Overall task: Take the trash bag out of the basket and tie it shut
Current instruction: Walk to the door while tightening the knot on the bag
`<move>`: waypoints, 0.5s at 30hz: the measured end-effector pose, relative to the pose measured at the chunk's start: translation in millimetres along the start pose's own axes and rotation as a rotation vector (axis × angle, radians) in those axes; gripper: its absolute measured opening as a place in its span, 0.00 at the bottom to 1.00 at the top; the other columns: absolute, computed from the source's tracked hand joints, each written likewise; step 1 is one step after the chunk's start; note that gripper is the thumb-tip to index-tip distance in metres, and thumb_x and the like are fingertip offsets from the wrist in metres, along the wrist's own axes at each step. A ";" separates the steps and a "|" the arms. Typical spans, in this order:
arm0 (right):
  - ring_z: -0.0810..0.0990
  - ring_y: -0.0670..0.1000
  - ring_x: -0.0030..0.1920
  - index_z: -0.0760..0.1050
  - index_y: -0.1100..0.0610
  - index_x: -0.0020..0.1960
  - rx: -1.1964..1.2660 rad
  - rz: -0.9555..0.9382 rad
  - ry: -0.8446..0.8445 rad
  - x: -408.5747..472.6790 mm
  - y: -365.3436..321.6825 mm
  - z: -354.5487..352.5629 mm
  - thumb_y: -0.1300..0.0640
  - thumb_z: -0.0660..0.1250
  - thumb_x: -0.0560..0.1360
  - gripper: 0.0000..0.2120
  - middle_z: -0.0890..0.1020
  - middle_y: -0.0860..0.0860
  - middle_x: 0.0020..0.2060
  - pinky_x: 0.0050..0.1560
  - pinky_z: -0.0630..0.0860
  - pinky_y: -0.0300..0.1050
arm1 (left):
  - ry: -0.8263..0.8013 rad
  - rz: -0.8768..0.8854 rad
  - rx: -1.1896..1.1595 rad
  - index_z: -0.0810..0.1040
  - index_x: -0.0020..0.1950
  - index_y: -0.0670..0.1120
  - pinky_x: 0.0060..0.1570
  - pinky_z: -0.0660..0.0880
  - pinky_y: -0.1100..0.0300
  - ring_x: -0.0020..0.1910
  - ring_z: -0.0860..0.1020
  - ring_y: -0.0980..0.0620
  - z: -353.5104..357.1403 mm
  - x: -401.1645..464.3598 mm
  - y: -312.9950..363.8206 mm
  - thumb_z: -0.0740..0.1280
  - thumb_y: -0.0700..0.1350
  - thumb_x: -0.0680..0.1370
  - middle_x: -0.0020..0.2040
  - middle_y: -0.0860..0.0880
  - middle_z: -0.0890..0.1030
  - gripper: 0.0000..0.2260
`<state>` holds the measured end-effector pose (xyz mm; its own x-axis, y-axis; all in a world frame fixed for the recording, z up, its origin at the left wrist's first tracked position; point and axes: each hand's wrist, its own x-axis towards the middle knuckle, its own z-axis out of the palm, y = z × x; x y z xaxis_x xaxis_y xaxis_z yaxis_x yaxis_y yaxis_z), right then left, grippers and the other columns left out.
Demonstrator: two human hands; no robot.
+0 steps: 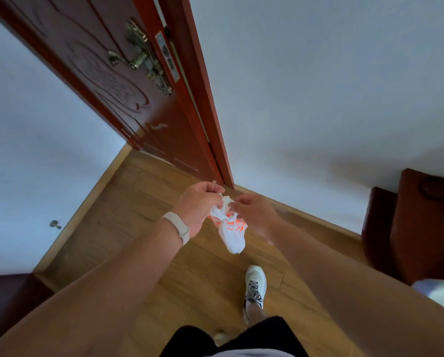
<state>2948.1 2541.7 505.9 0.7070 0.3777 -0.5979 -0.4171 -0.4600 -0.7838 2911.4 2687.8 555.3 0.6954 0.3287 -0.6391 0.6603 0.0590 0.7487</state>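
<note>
Between both hands, left hand [197,206], right hand [254,212], pinched white trash bag [230,234]

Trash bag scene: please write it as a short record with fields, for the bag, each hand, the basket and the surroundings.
bag: small white trash bag with red print, held in the air above the wooden floor
bag top: gathered and twisted between both hands; a finished knot cannot be confirmed
left hand: grips the bag's top; pale wristband on the wrist
right hand: pinches the bag's top from the other side
basket: not in view
surroundings: dark red door with metal handle, white wall
</note>
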 end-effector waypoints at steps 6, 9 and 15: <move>0.78 0.50 0.37 0.82 0.51 0.41 -0.011 0.053 0.050 54.8 4.4 2.9 0.55 0.66 0.76 0.08 0.83 0.49 0.36 0.37 0.73 0.44 | -0.069 -0.055 0.050 0.81 0.46 0.43 0.55 0.78 0.43 0.55 0.79 0.39 1.1 68.4 4.9 0.68 0.31 0.66 0.53 0.40 0.81 0.12; 0.79 0.51 0.38 0.84 0.53 0.47 0.026 0.083 0.088 88.6 9.8 11.2 0.54 0.66 0.76 0.08 0.85 0.51 0.40 0.39 0.74 0.45 | -0.094 -0.067 0.050 0.81 0.47 0.43 0.55 0.78 0.43 0.55 0.79 0.39 -2.4 107.7 1.6 0.67 0.30 0.68 0.54 0.39 0.81 0.12; 0.75 0.50 0.35 0.76 0.49 0.34 0.031 0.156 0.171 166.5 39.4 32.8 0.55 0.65 0.76 0.12 0.78 0.47 0.32 0.35 0.71 0.42 | -0.211 -0.134 0.023 0.79 0.50 0.41 0.57 0.78 0.45 0.56 0.80 0.39 -3.6 193.9 -33.2 0.66 0.29 0.72 0.56 0.38 0.80 0.11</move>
<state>3030.7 2612.8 370.1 0.7177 0.1609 -0.6775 -0.5447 -0.4764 -0.6902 3023.4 2753.0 407.1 0.6436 0.1149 -0.7567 0.7551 0.0661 0.6523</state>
